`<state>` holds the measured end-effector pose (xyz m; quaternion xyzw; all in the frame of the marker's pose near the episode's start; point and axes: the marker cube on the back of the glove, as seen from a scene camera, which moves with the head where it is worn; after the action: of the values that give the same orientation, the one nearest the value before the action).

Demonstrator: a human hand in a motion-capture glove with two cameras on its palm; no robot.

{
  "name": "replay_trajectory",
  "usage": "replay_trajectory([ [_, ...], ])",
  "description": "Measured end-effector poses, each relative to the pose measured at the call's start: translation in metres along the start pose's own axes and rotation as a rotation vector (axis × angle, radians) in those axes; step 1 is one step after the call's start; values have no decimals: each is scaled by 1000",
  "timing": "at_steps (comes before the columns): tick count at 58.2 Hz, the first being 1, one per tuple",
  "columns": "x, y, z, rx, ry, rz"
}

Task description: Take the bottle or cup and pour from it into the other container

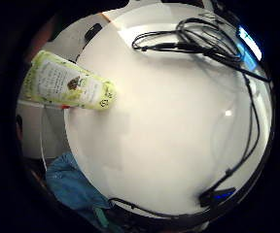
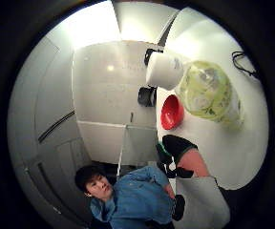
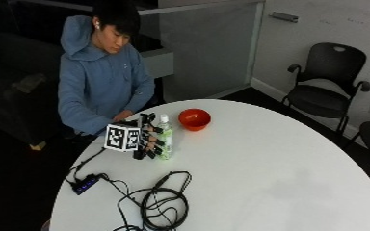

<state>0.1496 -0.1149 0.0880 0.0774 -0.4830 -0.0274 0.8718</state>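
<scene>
Green-labelled bottle (image 3: 165,137) stands upright just beside the red bowl (image 3: 194,118), my gloved right hand (image 3: 148,139) curled around its body (cap apparently on), so I should lift straight before tilting.

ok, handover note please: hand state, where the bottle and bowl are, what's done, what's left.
Right hand: fingers curled round the bottle, which stands upright on the white table, cap on.
Bare hand: rests at the table edge next to the bottle, holding nothing.
Red bowl: on the table just past the bottle, apart from it; nothing visible inside it.
Done: bottle gripped.
Left: cap probably has to come off, then lift, tilt over the bowl, pour, set it back down.
Watch: cables lie on the near side of the table.
</scene>
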Motion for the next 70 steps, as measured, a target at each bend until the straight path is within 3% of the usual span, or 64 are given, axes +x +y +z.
replay_trajectory([
  [11,-3,-15,26,6,-84,-44],
  [28,-1,-25,63,213,-256,-144],
  [44,2,-33,66,409,-317,-173],
  [70,-2,-44,73,531,-349,-157],
])
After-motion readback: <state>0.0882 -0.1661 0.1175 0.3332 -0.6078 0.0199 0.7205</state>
